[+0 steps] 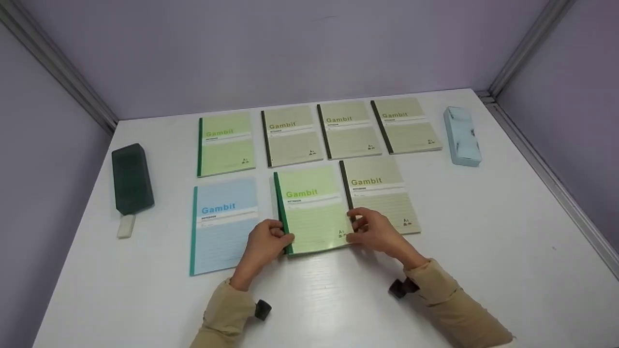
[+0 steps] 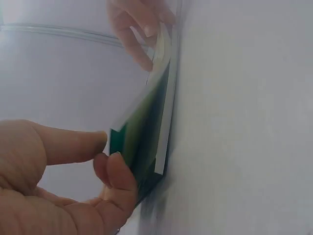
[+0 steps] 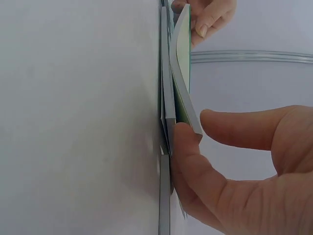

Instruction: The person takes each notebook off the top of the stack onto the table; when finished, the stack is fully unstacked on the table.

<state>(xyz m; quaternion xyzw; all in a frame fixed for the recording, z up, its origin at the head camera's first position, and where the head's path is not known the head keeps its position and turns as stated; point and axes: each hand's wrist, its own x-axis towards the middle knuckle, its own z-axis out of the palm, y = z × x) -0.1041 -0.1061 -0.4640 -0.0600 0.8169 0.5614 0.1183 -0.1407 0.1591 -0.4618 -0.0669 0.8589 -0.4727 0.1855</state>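
Observation:
A bright green Gambit notebook (image 1: 312,212) lies in the middle of the front row, its near edge raised a little off the white table (image 1: 338,299). My left hand (image 1: 278,237) pinches its lower corner at the dark green spine. My right hand (image 1: 355,227) pinches the opposite lower corner. In the left wrist view, thumb and fingers of my left hand (image 2: 107,152) clamp the green notebook (image 2: 146,132), which is tilted away from the table. In the right wrist view, my right hand (image 3: 193,126) grips the green notebook (image 3: 183,83) by its edge over another cover.
A blue notebook (image 1: 222,224) lies left of the held one, a beige notebook (image 1: 382,193) right of it and partly under it. Several more notebooks (image 1: 290,135) line the back row. A dark green case (image 1: 131,178) and white eraser (image 1: 126,225) sit left, a pale blue case (image 1: 462,136) right.

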